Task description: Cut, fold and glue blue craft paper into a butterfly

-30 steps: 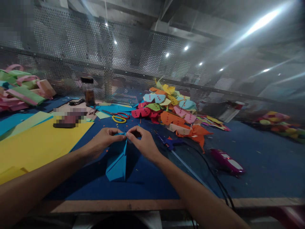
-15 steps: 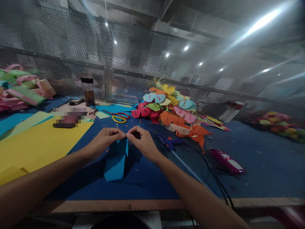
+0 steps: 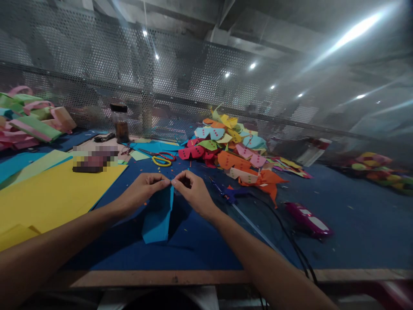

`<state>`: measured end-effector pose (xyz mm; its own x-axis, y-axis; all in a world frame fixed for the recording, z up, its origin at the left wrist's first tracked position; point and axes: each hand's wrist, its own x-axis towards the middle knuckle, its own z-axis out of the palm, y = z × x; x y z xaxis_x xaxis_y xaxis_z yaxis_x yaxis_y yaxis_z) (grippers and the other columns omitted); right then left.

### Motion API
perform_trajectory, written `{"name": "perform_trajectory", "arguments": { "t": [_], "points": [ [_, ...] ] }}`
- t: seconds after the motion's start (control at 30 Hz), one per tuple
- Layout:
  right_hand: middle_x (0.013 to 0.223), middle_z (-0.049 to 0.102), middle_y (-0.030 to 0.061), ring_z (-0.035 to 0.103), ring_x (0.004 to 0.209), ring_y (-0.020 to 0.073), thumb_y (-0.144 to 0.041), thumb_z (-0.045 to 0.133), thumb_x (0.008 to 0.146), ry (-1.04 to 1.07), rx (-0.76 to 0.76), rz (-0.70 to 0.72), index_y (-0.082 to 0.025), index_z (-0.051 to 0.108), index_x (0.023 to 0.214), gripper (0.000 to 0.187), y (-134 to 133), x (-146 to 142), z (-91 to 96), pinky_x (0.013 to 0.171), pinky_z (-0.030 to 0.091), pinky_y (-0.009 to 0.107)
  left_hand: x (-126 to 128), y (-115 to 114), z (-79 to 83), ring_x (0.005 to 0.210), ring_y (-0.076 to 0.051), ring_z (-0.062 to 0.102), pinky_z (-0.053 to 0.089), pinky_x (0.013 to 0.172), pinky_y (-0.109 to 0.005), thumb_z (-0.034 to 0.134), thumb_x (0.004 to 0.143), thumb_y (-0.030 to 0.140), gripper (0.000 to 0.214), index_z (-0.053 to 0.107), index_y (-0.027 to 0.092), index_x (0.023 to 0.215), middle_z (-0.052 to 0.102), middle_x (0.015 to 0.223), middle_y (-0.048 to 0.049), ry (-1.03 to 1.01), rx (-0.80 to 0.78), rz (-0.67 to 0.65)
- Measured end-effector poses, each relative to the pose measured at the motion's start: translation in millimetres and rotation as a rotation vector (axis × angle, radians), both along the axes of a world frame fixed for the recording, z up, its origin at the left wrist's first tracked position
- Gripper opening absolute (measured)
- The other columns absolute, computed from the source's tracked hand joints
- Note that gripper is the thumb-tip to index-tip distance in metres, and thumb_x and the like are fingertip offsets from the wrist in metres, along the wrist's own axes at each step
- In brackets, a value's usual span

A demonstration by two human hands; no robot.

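Observation:
A folded light-blue paper piece (image 3: 158, 215) stands tilted above the dark-blue table mat (image 3: 200, 245) at the centre. My left hand (image 3: 142, 191) pinches its top edge from the left. My right hand (image 3: 193, 193) pinches the same top edge from the right, and the fingertips of both hands nearly touch. The lower end of the paper points toward me and rests near the mat.
A heap of coloured folded paper shapes (image 3: 232, 150) lies behind my hands. Yellow-and-red scissors (image 3: 161, 158) and a dark jar (image 3: 121, 125) sit further back. Yellow sheets (image 3: 48, 193) cover the left. A blue glue gun (image 3: 227, 193) with cable and a magenta tool (image 3: 308, 219) lie to the right.
The paper has been pressed narrower between my fingers, and its top edge has closed up. Both hands stay in nearly the same place.

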<state>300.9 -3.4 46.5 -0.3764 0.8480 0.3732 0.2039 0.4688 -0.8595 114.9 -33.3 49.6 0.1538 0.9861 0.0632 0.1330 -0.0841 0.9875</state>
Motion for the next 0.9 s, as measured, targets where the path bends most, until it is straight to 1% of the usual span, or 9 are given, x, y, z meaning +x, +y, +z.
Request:
{"name": "perform_trajectory", "arguments": {
  "t": [0.13, 0.3, 0.43, 0.63, 0.9],
  "points": [
    [0.076, 0.063, -0.0014, 0.059, 0.072, 0.0148, -0.041, 0.066, 0.085, -0.002, 0.004, -0.016, -0.020, 0.061, 0.082, 0.021, 1, 0, 1.1, 0.068, 0.047, 0.028, 1, -1, 3.5, 0.057, -0.012, 0.037, 0.025, 0.053, -0.023, 0.078, 0.073, 0.051, 0.034, 0.069, 0.019, 0.069, 0.047, 0.060, 0.0041, 0.006, 0.059, 0.024],
    [0.076, 0.062, -0.0020, 0.058, 0.071, 0.0145, -0.042, 0.062, 0.088, -0.048, 0.000, 0.005, -0.020, 0.063, 0.084, 0.022, 2, 1, 0.6, 0.067, 0.046, 0.027, 2, -2, 5.9, 0.055, -0.012, 0.035, 0.024, 0.051, -0.023, 0.078, 0.073, 0.050, 0.034, 0.067, 0.018, 0.070, 0.044, 0.058, 0.0050, 0.003, 0.052, 0.010],
    [0.076, 0.063, -0.0017, 0.058, 0.071, 0.0144, -0.042, 0.061, 0.089, -0.063, -0.009, 0.022, -0.020, 0.063, 0.084, 0.022, 2, 1, -0.6, 0.068, 0.046, 0.027, 2, -2, 4.2, 0.054, -0.011, 0.036, 0.025, 0.050, -0.023, 0.077, 0.074, 0.051, 0.035, 0.068, 0.018, 0.071, 0.045, 0.057, 0.0050, 0.000, 0.035, -0.002],
    [0.074, 0.061, -0.0015, 0.057, 0.070, 0.0149, -0.042, 0.062, 0.088, -0.056, -0.008, 0.007, -0.021, 0.060, 0.081, 0.022, 1, 0, -1.3, 0.065, 0.045, 0.027, 1, -1, 2.2, 0.056, -0.012, 0.036, 0.026, 0.050, -0.023, 0.078, 0.073, 0.052, 0.035, 0.068, 0.019, 0.071, 0.045, 0.058, 0.0047, -0.004, 0.019, -0.014],
    [0.070, 0.055, -0.0033, 0.051, 0.065, 0.0144, -0.042, 0.062, 0.086, -0.053, 0.013, -0.015, -0.022, 0.055, 0.076, 0.023, -2, -1, 1.2, 0.063, 0.041, 0.028, -3, 2, -4.6, 0.054, -0.012, 0.037, 0.025, 0.050, -0.024, 0.075, 0.078, 0.050, 0.032, 0.068, 0.019, 0.073, 0.044, 0.059, 0.0054, 0.008, -0.004, -0.026]
  ]
}}
